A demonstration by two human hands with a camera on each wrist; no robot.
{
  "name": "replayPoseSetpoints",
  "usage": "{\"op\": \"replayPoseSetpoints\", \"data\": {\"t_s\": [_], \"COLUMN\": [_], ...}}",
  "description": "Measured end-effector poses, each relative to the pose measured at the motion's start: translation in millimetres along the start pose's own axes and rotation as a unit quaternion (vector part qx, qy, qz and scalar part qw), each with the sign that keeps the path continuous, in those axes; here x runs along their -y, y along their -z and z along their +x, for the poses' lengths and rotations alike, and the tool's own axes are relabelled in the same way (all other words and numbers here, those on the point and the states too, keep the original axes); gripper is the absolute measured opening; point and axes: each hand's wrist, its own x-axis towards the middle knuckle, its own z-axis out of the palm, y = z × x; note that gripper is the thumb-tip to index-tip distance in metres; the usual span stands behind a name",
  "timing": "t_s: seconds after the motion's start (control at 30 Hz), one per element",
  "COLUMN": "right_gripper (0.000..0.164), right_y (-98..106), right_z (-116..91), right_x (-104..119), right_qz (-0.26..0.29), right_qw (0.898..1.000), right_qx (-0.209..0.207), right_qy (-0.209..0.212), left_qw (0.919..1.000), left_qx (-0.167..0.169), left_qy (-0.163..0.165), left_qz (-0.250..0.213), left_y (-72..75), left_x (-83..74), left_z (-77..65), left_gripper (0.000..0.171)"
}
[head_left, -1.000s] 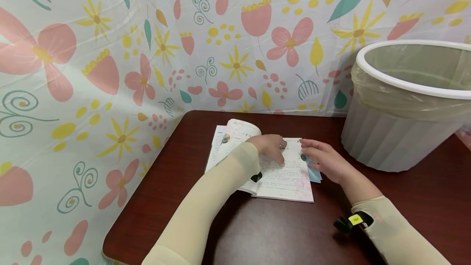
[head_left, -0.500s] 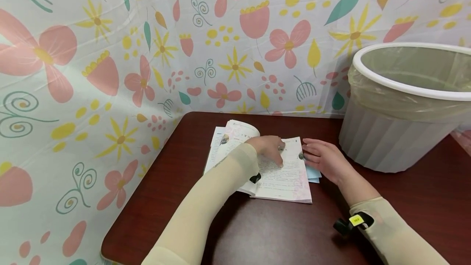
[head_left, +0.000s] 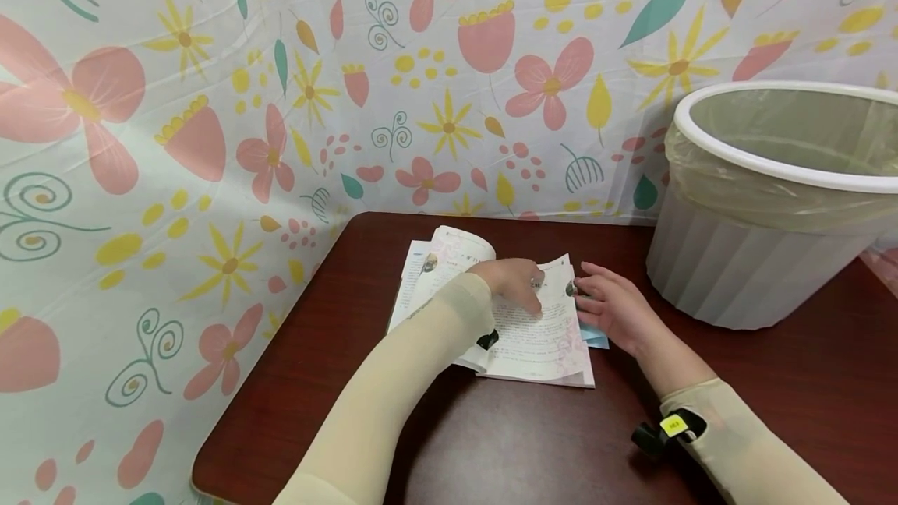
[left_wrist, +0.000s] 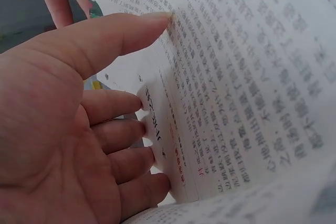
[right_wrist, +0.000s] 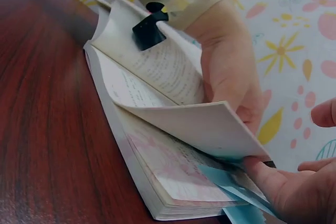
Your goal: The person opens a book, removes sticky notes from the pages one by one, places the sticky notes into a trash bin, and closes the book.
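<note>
An open book point(head_left: 536, 357) with printed pages lies on the dark table, its left-hand pages curling up. My left hand point(head_left: 515, 280) reaches over its upper middle; in the left wrist view the thumb and fingertips touch the printed page point(left_wrist: 231, 93). At the book's right edge is my right hand point(head_left: 617, 306), fingers extended. The right wrist view shows its thumb point(right_wrist: 262, 174) against the corner of a raised batch of pages point(right_wrist: 194, 124), the other fingers apart from it. Light blue paper point(right_wrist: 226, 182) sticks out from the pages below that thumb.
A grey lined waste bin point(head_left: 730, 256) with a white rim stands on the table at the right. Behind and to the left hangs a flower-printed curtain point(head_left: 435, 131). The dark red-brown table point(head_left: 309, 380) has a rounded corner at the near left.
The right side of the upper page has lifted and bent leftward at my right thumb. My right hand has shifted slightly left. My left hand has stayed nearly still.
</note>
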Motion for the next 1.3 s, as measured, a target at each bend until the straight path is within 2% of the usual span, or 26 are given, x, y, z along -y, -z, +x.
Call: {"op": "replayPoseSetpoints", "data": {"t_s": [0.17,0.27,0.33,0.53,0.73,0.87,1.07,1.13,1.3], "right_gripper": [0.072,0.072,0.072,0.075,0.075,0.074,0.073,0.074,0.075], "right_y": [-2.4,-2.9,-3.7,-6.0,-9.8,-12.4,-17.0,-21.5,-39.5], "right_z": [0.7,0.7,0.2,-1.3,-4.6,-7.3,-10.4,-10.5,-7.6], "right_x": [-1.2,-1.6,-1.1,0.6,3.8,6.0,11.3,13.2,16.9], "right_qz": [-0.004,-0.004,-0.002,-0.004,-0.004,-0.006,-0.008,-0.014,-0.032], "right_qw": [1.0,1.0,1.0,1.0,1.0,1.0,0.999,0.998,0.996], "right_qx": [0.007,0.01,0.013,0.017,0.02,0.025,0.039,0.049,0.075], "right_qy": [-0.005,-0.008,-0.01,-0.009,0.0,0.008,0.026,0.034,0.038], "left_qw": [0.9999,0.9994,0.9981,0.986,0.9789,0.9756,0.9694,0.9661,0.9646], "left_qx": [-0.009,-0.032,-0.052,-0.114,-0.144,-0.149,-0.128,-0.121,-0.107], "left_qy": [-0.003,-0.008,-0.015,-0.043,-0.055,-0.06,-0.068,-0.072,-0.084], "left_qz": [-0.007,-0.012,-0.03,-0.113,-0.134,-0.15,-0.198,-0.217,-0.226], "left_y": [2.5,2.8,2.5,5.9,15.0,18.1,21.6,22.2,20.3], "left_x": [-0.9,-1.0,-0.6,1.3,0.3,1.7,9.3,13.5,25.0], "left_z": [-1.2,-0.2,1.3,0.9,-12.0,-21.6,-40.3,-46.7,-61.2], "left_gripper": [0.074,0.071,0.068,0.063,0.067,0.068,0.067,0.065,0.063]}}
